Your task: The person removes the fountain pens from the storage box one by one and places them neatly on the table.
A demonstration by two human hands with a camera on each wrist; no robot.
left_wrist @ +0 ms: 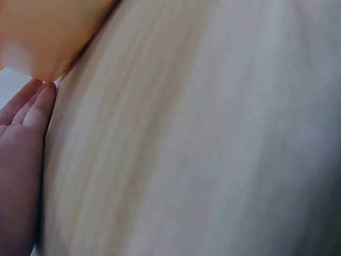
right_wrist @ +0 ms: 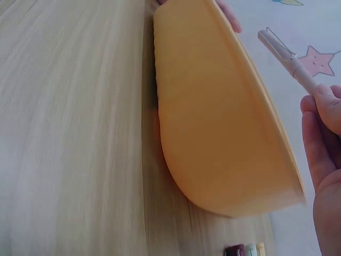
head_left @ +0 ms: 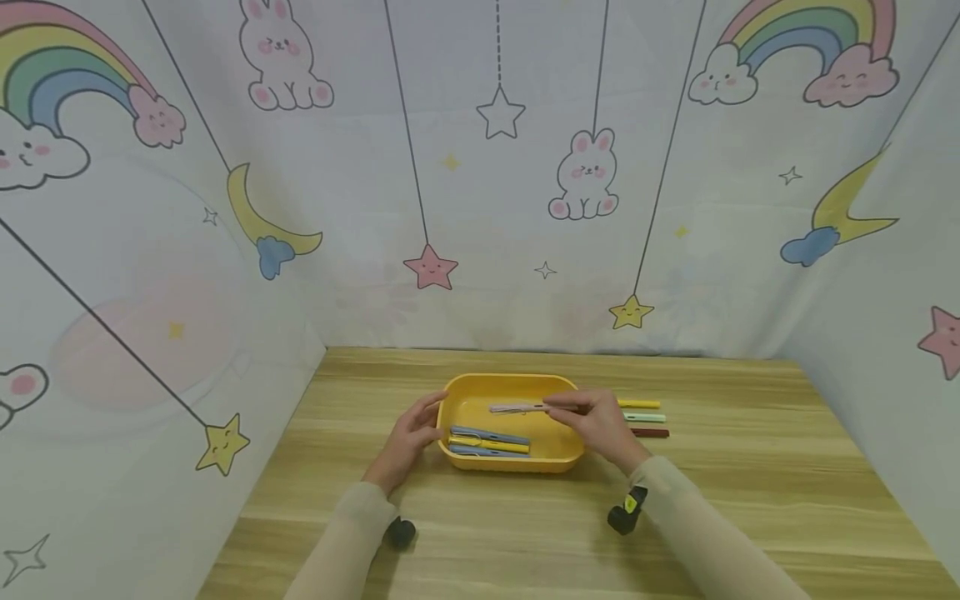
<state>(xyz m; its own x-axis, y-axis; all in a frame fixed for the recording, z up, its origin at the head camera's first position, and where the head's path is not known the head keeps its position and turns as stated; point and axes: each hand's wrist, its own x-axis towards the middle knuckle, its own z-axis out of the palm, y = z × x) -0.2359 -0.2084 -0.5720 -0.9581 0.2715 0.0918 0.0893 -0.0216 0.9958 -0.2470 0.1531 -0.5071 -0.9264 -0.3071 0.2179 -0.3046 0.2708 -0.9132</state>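
My right hand (head_left: 602, 423) pinches a pale pink pen (head_left: 517, 408) between thumb and fingers. In the right wrist view the capped end of this pen (right_wrist: 277, 47), with its clip, points away from the hand (right_wrist: 326, 144), above the rim. Below it in the head view stands a yellow plastic basket (head_left: 555, 462) with rounded corners. Inside, at its left, lie a yellow pen (head_left: 498, 446) and two grey-blue pens (head_left: 502, 436), side by side. My left hand (head_left: 405, 440) rests against the basket's left end, its fingers (left_wrist: 40, 109) straight along the outer wall.
Right of the basket, partly behind my right hand, lie a yellow pen (head_left: 640, 404), a mint green pen (head_left: 645, 417) and a dark red pen (head_left: 651, 433). Everything stands on a wood-grain table (head_left: 510, 533). Printed white cloth (head_left: 510, 200) encloses its back and sides.
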